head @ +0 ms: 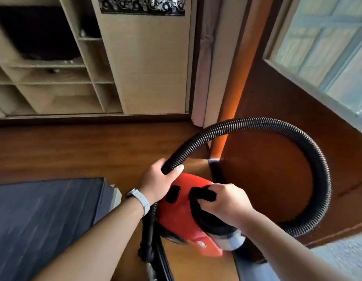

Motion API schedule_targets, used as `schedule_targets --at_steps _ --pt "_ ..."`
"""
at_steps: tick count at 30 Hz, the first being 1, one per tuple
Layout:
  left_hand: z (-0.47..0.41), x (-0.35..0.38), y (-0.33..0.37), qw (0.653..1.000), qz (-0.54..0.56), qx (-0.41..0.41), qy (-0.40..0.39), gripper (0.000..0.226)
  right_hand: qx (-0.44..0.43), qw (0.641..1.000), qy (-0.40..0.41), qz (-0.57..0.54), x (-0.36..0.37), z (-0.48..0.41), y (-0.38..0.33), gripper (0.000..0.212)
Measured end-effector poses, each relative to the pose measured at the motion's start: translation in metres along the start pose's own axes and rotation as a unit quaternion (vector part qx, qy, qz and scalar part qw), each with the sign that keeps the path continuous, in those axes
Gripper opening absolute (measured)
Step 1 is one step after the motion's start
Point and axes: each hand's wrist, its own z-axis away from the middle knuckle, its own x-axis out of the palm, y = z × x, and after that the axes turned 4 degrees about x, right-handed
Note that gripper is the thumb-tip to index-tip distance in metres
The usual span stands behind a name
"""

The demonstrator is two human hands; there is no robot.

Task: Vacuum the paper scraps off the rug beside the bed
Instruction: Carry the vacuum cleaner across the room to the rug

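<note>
A small red vacuum cleaner (pixel 182 216) with black trim hangs above the wooden floor at lower centre. My right hand (pixel 226 203) is closed around its black carry handle (pixel 202 194). My left hand (pixel 161 179), with a watch on the wrist, grips the black ribbed hose (pixel 310 151) near its end. The hose arcs up and right in a wide loop and comes back down behind the vacuum's body. A dark blue rug or mat (pixel 44 220) lies at lower left. No paper scraps show on it; the picture is blurred there.
A beige wardrobe with open shelves (pixel 54 78) fills the far side. A tied curtain (pixel 204 67) hangs beside a dark wooden panel (pixel 267 98) under a window (pixel 328 47). Black cord and tube parts (pixel 149 244) dangle under the vacuum. Bare wooden floor (pixel 74 151) lies between rug and wardrobe.
</note>
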Motion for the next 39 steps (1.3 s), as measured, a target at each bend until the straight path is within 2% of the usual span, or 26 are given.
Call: schedule_targets --at_steps 9,18,30,35,39 --pt "-0.156 -0.083 -0.049 1.0 0.002 -0.025 0.0 0.039 -0.01 0.999 -0.012 0.03 0.001 -0.15 -0.104 0.044" --pt "-0.267 -0.146 -0.068 0.999 -0.017 -0.016 0.026 0.033 -0.03 0.999 -0.008 -0.011 -0.018 -0.271 -0.185 0.028" --pt "-0.41 -0.181 -0.112 0.989 -0.075 -0.084 0.095 0.042 -0.132 0.99 -0.05 -0.007 -0.005 -0.461 -0.241 0.036" --pt "-0.473 -0.192 -0.114 0.981 -0.079 -0.132 0.12 0.048 -0.178 0.98 -0.086 0.007 -0.02 -0.546 -0.264 0.031" --pt "-0.524 -0.21 -0.116 0.973 -0.074 -0.137 0.169 0.045 -0.227 0.97 -0.079 0.019 -0.037 -0.608 -0.286 0.034"
